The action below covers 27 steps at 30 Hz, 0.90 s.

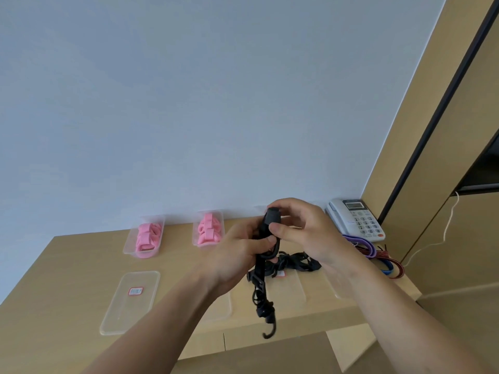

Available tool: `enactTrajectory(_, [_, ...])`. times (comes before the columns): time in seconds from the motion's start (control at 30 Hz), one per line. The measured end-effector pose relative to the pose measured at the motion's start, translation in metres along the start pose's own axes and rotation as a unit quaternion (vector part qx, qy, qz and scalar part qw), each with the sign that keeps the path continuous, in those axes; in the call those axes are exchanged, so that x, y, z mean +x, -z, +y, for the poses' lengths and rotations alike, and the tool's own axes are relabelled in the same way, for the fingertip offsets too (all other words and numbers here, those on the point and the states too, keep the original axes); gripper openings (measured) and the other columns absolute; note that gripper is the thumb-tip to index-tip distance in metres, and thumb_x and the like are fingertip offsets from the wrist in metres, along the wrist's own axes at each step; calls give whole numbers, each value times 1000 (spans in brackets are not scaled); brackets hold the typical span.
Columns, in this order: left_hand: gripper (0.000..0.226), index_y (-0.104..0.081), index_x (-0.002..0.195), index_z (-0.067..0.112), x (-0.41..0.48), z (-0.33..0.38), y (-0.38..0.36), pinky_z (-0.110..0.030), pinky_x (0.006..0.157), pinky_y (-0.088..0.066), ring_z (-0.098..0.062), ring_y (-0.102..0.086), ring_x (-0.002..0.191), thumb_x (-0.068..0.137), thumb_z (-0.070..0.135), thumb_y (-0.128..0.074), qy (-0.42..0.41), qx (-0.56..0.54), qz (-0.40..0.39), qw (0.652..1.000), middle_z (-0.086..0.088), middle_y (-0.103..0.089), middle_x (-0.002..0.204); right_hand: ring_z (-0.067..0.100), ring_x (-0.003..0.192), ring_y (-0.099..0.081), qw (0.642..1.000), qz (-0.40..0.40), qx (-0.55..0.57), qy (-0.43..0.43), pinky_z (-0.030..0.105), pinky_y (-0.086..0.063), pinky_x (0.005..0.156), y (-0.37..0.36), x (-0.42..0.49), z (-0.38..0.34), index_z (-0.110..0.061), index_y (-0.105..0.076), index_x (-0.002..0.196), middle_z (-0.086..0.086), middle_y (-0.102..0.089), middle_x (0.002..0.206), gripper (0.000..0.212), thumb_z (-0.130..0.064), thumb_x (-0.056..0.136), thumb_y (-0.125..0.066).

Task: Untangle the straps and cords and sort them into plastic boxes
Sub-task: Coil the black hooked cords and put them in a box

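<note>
**Black hooked cord being picked apart above the desk**

The black elastic cord (259, 268) hangs between both hands over the desk's (81, 265) front edge, bunched near its lower end, with a hook dangling below. The left hand (243, 255) is curled round its middle. The right hand (299, 228) pinches the thick top end between thumb and fingers.

This looks like the untangling step. Next the lower bunch needs loosening, and more black tangle (297, 261) waits behind. Two clear boxes (129, 247) already hold pink straps (148, 236).

The sticker (135, 291) on the flat lid (129, 314) is too small to read. The telephone (356, 220) shows keypad digits, but its brand is illegible.
</note>
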<state>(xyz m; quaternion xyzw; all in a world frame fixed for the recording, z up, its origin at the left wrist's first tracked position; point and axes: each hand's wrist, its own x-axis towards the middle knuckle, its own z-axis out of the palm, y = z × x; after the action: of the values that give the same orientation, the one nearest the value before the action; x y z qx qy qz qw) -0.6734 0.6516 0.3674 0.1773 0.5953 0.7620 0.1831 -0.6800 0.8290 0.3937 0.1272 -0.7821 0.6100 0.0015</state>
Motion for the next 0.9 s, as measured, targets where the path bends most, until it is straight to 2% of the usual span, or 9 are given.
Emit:
enactTrajectory(0.1, [42, -59, 125, -1, 2, -4, -2, -38, 70, -60, -25, -66, 75, 92, 23, -67, 29, -62, 46, 997, -16, -65, 92, 19, 96, -71, 999, 31, 37, 9, 39, -57, 86, -3, 3, 1, -18, -67, 108, 5, -75, 104, 28, -5, 86, -76])
enactTrajectory(0.2, [41, -62, 123, 2, 1, -12, -3, -36, 69, -60, -29, -69, 79, 105, 38, -55, 52, -39, 91, 994, -20, -75, 104, 15, 90, -71, 994, 89, 67, 17, 29, -54, 79, 0, 9, -3, -16, -66, 107, 4, -76, 99, 27, -2, 85, -75])
enactTrajectory(0.3, [43, -68, 119, -1, 1, -19, -6, -33, 63, -57, -26, -64, 68, 110, 33, -43, 68, -75, 101, 990, -19, -71, 91, 25, 90, -71, 987, 110, 120, 3, 42, -57, 84, 4, 14, -5, -11, -65, 109, 11, -74, 100, 26, -4, 86, -74])
enactTrajectory(0.37, [38, -69, 114, -5, 2, -19, -10, -31, 57, -55, -23, -57, 59, 110, 24, -45, 83, -113, 109, 984, -15, -66, 82, 24, 90, -72, 987, 135, 90, 10, 45, -58, 86, 1, 16, -4, -14, -64, 108, 6, -75, 98, 29, -5, 84, -77])
enactTrajectory(0.43, [34, -68, 114, -8, 3, -19, -13, -29, 54, -53, -21, -54, 56, 109, 18, -47, 104, -124, 118, 980, -14, -64, 76, 20, 90, -72, 986, 156, 45, 41, 41, -59, 85, -6, 16, -2, -22, -64, 103, -1, -75, 97, 34, -5, 79, -79])
enactTrajectory(0.53, [36, -68, 116, -7, 3, -15, -11, -34, 60, -56, -28, -62, 63, 106, 23, -50, 141, -99, 112, 979, -17, -69, 82, 13, 91, -71, 981, 162, -19, 103, 34, -57, 84, -16, 15, 2, -30, -64, 103, -8, -73, 98, 41, -7, 73, -80])
enactTrajectory(0.7, [61, -76, 109, -2, 7, -6, 5, -43, 71, -61, -37, -72, 80, 100, 54, -53, 173, -126, 120, 969, -21, -74, 94, 10, 102, -70, 961, 141, -108, 212, 32, -55, 92, -24, 7, 10, -18, -68, 113, -8, -73, 106, 41, -2, 77, -79])
enactTrajectory(0.8, [59, -81, 107, 5, 10, -2, 14, -48, 73, -61, -38, -72, 85, 96, 58, -58, 160, -195, 113, 961, -19, -74, 98, 13, 105, -69, 922, 152, -185, 304, 31, -55, 92, -27, 4, 16, -9, -71, 105, -1, -73, 111, 35, 7, 74, -80])
enactTrajectory(0.9, [46, -79, 106, 5, 12, 1, 19, -46, 74, -61, -34, -71, 90, 96, 47, -65, 129, -219, 98, 962, -17, -72, 101, 21, 104, -70, 892, 156, -212, 368, 31, -56, 90, -30, 1, 23, 2, -72, 90, 6, -73, 112, 28, 17, 68, -80])
